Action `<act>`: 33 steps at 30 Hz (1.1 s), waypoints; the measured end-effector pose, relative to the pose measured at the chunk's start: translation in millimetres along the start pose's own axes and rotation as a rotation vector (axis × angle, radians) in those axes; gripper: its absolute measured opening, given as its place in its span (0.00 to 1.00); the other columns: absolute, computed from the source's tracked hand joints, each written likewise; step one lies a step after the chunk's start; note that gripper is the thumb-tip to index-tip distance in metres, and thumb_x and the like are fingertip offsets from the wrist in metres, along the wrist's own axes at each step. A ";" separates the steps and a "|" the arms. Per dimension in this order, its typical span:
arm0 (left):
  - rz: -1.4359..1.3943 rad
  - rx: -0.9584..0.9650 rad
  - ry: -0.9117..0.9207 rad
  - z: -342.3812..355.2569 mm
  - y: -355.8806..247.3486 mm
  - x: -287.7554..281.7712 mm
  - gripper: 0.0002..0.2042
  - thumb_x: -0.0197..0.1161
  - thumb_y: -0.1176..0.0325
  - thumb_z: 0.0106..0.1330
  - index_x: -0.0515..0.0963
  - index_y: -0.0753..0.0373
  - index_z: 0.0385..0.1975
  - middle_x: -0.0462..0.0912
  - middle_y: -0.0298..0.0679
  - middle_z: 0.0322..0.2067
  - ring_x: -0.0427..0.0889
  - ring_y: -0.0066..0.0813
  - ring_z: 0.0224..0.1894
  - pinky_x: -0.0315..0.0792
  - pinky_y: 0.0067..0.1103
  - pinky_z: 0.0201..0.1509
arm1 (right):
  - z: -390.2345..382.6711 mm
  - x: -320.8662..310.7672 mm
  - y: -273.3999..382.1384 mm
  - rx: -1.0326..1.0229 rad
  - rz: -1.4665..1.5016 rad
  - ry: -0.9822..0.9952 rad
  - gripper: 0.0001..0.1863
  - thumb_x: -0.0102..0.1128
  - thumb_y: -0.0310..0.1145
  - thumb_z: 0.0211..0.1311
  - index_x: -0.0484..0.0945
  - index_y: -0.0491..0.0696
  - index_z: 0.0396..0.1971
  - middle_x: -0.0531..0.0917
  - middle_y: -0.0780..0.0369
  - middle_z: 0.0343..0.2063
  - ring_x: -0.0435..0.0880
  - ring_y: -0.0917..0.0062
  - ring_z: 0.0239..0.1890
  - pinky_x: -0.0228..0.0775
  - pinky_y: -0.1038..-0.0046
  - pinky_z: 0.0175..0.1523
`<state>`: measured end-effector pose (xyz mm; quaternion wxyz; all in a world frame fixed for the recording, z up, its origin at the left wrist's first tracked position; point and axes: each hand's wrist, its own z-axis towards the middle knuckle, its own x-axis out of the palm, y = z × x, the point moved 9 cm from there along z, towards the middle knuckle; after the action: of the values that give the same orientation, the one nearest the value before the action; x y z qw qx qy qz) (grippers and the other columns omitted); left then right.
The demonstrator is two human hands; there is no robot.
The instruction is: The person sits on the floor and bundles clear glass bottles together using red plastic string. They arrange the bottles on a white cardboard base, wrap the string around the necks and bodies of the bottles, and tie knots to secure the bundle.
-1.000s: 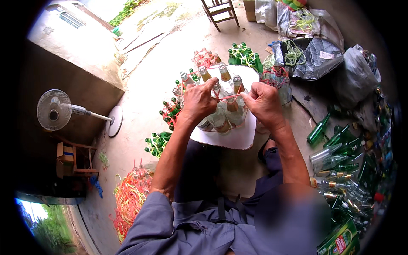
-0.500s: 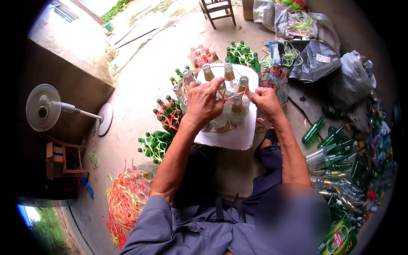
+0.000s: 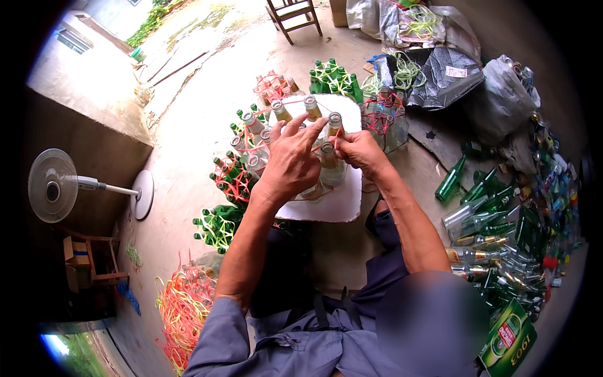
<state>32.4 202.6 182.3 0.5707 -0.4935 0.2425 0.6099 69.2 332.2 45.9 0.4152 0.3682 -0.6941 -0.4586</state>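
Head view — what sits in the middle?

Clear bottles (image 3: 333,173), standing in a cluster on the white board (image 3: 342,210), with red strap (image 3: 339,132) strung among their necks.

And the hands?

Left hand (image 3: 292,157) is over the cluster, fingers loosely spread; its thumb is hidden, so I cannot tell whether it grips anything. Right hand (image 3: 359,151) has thumb and fingers pinched narrow on the strap, just beside one bottle's neck.

What surrounds the board?

Tied bundles: a far bundle (image 3: 336,78), green with yellow strap; a left bundle (image 3: 232,182), green with red; a right bundle (image 3: 384,122), clear with red.

Farther out?

Strap heap (image 3: 182,308) at lower left, red and yellow — then a fan (image 3: 53,185) at far left. Loose bottles (image 3: 477,220) lie at right, above a green carton (image 3: 509,336). A chair (image 3: 295,16) shows at the top.
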 end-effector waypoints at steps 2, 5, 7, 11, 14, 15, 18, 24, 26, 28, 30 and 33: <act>-0.019 0.000 0.019 2.6 2.1 6.5 0.36 0.56 0.79 0.47 0.71 0.61 0.65 0.84 0.43 0.56 0.72 0.43 0.67 0.59 0.42 0.71 | 1.1 1.1 -0.3 0.014 -0.016 0.013 0.14 0.70 0.39 0.66 0.88 0.42 0.29 0.79 0.72 0.19 0.68 0.91 0.19 0.57 0.81 0.25; 0.025 0.034 0.040 5.8 -0.5 11.3 0.39 0.56 0.78 0.46 0.68 0.61 0.67 0.86 0.41 0.52 0.74 0.42 0.65 0.60 0.40 0.70 | -4.0 1.0 1.7 0.081 -0.041 0.025 0.16 0.72 0.41 0.64 0.88 0.41 0.27 0.79 0.71 0.18 0.69 0.90 0.18 0.57 0.81 0.24; 0.066 0.029 0.067 7.8 -4.2 16.0 0.39 0.57 0.77 0.46 0.69 0.61 0.67 0.87 0.40 0.51 0.74 0.42 0.64 0.60 0.40 0.70 | -1.4 -1.8 -1.8 0.070 -0.068 0.028 0.17 0.74 0.42 0.62 0.87 0.41 0.26 0.78 0.70 0.17 0.69 0.89 0.18 0.57 0.80 0.24; 0.036 -0.041 0.118 12.7 0.2 19.4 0.40 0.58 0.75 0.45 0.70 0.57 0.68 0.89 0.36 0.47 0.78 0.38 0.58 0.59 0.39 0.70 | 4.9 -0.3 -6.8 0.045 -0.045 0.012 0.17 0.75 0.41 0.60 0.87 0.41 0.23 0.78 0.69 0.16 0.69 0.88 0.18 0.57 0.80 0.24; 0.004 -0.022 0.071 13.9 -1.5 17.3 0.40 0.58 0.76 0.45 0.70 0.55 0.68 0.90 0.33 0.46 0.79 0.37 0.55 0.60 0.39 0.69 | 9.3 -4.0 -11.2 0.022 -0.047 0.013 0.16 0.75 0.40 0.59 0.87 0.41 0.24 0.79 0.69 0.17 0.70 0.88 0.19 0.59 0.80 0.24; -0.015 -0.013 0.053 14.6 -1.9 17.3 0.39 0.57 0.76 0.45 0.70 0.55 0.67 0.90 0.33 0.46 0.79 0.37 0.56 0.60 0.38 0.69 | 11.5 -6.5 -14.0 0.015 -0.056 0.013 0.15 0.75 0.39 0.59 0.87 0.41 0.24 0.79 0.69 0.18 0.71 0.88 0.19 0.60 0.80 0.25; -0.003 -0.028 0.032 13.1 1.0 15.3 0.38 0.57 0.76 0.46 0.72 0.55 0.66 0.90 0.31 0.45 0.78 0.36 0.55 0.60 0.38 0.68 | 13.1 -2.9 -13.2 0.007 -0.026 -0.082 0.15 0.77 0.39 0.58 0.87 0.40 0.25 0.81 0.68 0.19 0.73 0.88 0.20 0.62 0.79 0.25; -0.099 -0.115 0.034 17.8 11.7 16.9 0.31 0.64 0.72 0.54 0.74 0.55 0.62 0.90 0.30 0.42 0.77 0.37 0.53 0.62 0.36 0.64 | 17.0 -2.3 -11.7 -0.035 -0.043 -0.056 0.13 0.77 0.35 0.55 0.86 0.39 0.24 0.82 0.66 0.19 0.76 0.86 0.21 0.65 0.79 0.26; -0.109 -0.127 0.023 16.3 12.9 15.1 0.29 0.65 0.71 0.54 0.75 0.55 0.61 0.89 0.30 0.40 0.77 0.37 0.52 0.62 0.36 0.63 | 14.2 0.5 -7.0 -0.046 -0.057 -0.048 0.11 0.75 0.32 0.55 0.86 0.37 0.25 0.84 0.64 0.20 0.78 0.85 0.22 0.67 0.78 0.27; -0.114 -0.118 0.003 17.2 10.6 11.3 0.25 0.66 0.70 0.53 0.77 0.56 0.55 0.88 0.30 0.38 0.77 0.37 0.52 0.62 0.36 0.63 | 11.3 1.6 -2.5 -0.050 -0.070 -0.045 0.11 0.75 0.31 0.55 0.87 0.37 0.25 0.84 0.63 0.21 0.78 0.85 0.22 0.68 0.77 0.27; -0.100 -0.103 -0.003 17.7 9.5 9.8 0.22 0.66 0.71 0.52 0.78 0.56 0.51 0.88 0.30 0.37 0.77 0.37 0.51 0.62 0.36 0.63 | 10.1 1.0 -2.1 -0.041 -0.060 -0.042 0.12 0.75 0.32 0.56 0.87 0.36 0.27 0.85 0.63 0.21 0.78 0.84 0.22 0.69 0.77 0.28; -0.098 -0.058 -0.011 19.7 8.1 9.4 0.18 0.64 0.74 0.50 0.78 0.57 0.44 0.86 0.30 0.34 0.78 0.37 0.49 0.60 0.41 0.66 | 11.4 -2.0 -4.9 -0.044 -0.035 -0.033 0.14 0.75 0.34 0.58 0.87 0.36 0.28 0.85 0.63 0.22 0.79 0.84 0.23 0.69 0.77 0.29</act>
<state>19.7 221.9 179.6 0.5868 -0.5177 0.1972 0.5906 60.1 336.2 38.1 0.4035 0.3634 -0.6840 -0.4872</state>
